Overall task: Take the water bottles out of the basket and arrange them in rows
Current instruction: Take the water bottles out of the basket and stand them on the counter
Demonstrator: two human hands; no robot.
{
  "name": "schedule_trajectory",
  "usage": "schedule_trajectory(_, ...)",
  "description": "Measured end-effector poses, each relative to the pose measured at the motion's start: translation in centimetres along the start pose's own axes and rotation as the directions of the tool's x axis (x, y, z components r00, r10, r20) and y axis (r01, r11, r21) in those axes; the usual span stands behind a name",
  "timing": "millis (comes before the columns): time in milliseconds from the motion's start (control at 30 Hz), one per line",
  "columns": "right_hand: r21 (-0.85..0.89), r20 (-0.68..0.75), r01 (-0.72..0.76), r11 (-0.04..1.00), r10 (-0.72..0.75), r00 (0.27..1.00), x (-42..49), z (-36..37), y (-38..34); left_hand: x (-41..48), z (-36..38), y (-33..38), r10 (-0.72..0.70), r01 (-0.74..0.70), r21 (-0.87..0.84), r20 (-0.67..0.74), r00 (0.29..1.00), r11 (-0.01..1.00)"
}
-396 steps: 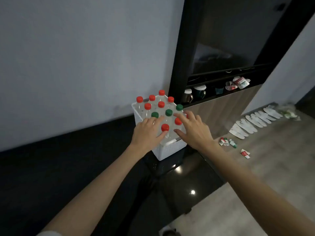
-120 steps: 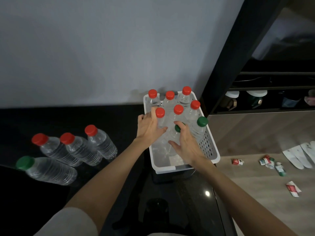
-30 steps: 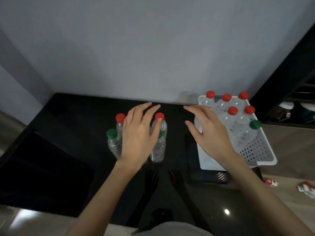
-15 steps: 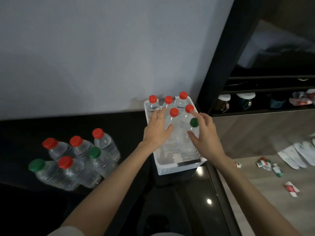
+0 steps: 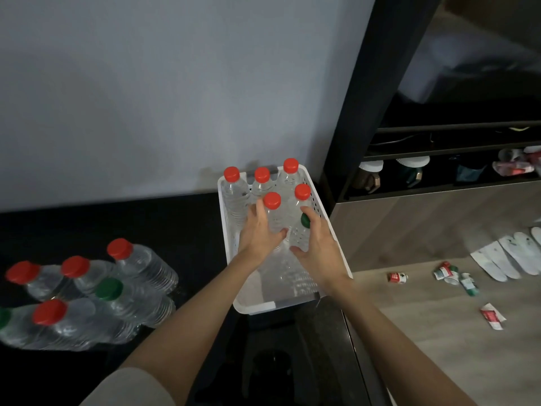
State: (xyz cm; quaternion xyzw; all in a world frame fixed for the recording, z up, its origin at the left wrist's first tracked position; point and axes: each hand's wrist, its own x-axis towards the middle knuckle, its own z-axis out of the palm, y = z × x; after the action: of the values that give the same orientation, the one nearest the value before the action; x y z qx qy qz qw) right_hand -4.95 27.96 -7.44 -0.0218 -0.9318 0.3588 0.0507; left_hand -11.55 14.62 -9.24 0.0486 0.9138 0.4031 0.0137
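A white perforated basket [image 5: 341, 260] sits on the black counter against the wall and holds several clear water bottles. My left hand [image 5: 257, 234] is wrapped around a red-capped bottle [image 5: 273, 213] inside the basket. Beside it, my right hand [image 5: 320, 247] grips a green-capped bottle [image 5: 301, 234]. Three red-capped bottles [image 5: 262, 183] stand along the basket's far side, and another [image 5: 303, 193] stands just behind my right hand. At the left, several bottles [image 5: 140, 265] with red and green caps stand grouped in two rows on the counter.
The black counter [image 5: 181, 227] ends just right of the basket, with wooden floor below. Small packets [image 5: 396, 277] and white insoles [image 5: 506, 257] lie on the floor. A dark shelf unit [image 5: 439, 171] with jars stands at the right.
Both hands have sunk deeper into the basket and closed around two bottles, the left on a red-capped one, the right on the green-capped one. The camera has moved closer.
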Motion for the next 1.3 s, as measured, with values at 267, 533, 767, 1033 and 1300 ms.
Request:
schedule_trajectory(267, -0.042, -0.025, 0.026, 0.999, -0.027, 0.999, -0.1, -0.1, 0.0, -0.7, -0.1, 0.6, -0.003, 0.002, -0.017, -0.032, 0.999, 1.000)
schedule_trajectory(533, -0.008, -0.080, 0.016, 1.000, -0.017, 0.997, -0.9, -1.1, -1.2, -1.3, -1.9, 0.6, 0.115, -0.115, 0.075, 0.006, 0.993, 0.991)
schedule_trajectory(767, -0.046, -0.157, 0.146, 0.988, -0.152, 0.976, -1.6, -4.3, -5.1, -1.9, -6.8, 2.6, 0.206, -0.208, -0.014, -0.079, 0.975, 0.978)
schedule_trajectory(1033, -0.030, -0.262, 0.326, 0.945, -0.322, 0.910, -1.4, -7.2, -14.5, -1.1, -16.6, 5.4, 0.228, -0.260, -0.118, -0.231, 0.946, 0.958)
schedule_trajectory(1300, 0.091, -0.230, 0.390, 0.916, -0.362, 0.903, 1.4, -3.3, -19.9, 0.8, -25.9, 1.2, 0.198, -0.214, -0.035, -0.260, 0.945, 0.976)
